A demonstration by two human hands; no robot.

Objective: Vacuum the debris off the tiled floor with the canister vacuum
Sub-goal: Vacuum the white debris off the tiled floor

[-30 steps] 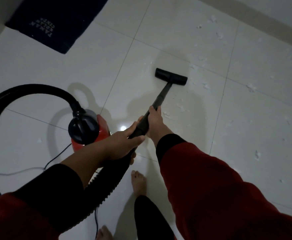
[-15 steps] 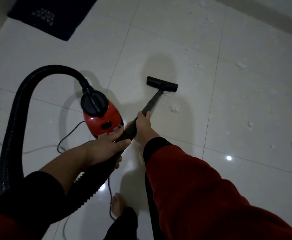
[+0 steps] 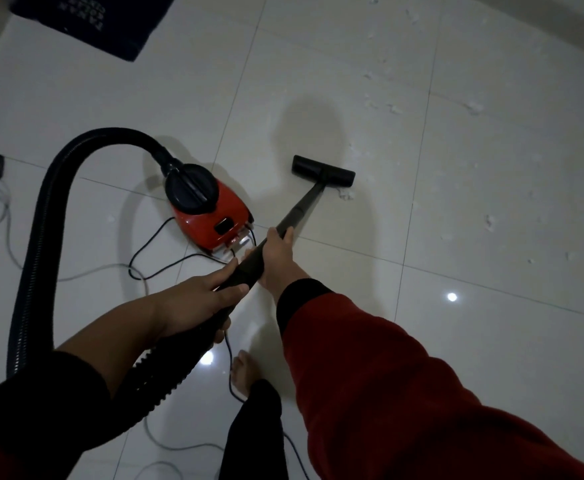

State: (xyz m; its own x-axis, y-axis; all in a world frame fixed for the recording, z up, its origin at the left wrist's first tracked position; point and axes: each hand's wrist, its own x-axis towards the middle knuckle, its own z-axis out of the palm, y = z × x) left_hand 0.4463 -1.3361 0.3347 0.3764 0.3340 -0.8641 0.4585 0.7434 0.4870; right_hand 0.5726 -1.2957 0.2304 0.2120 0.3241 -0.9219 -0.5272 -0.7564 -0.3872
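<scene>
L hand + R hand both clamped on wand; nozzle beside debris.

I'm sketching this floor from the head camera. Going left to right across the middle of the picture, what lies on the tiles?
Black hose → red canister vacuum → floor nozzle → scattered white debris.
</scene>
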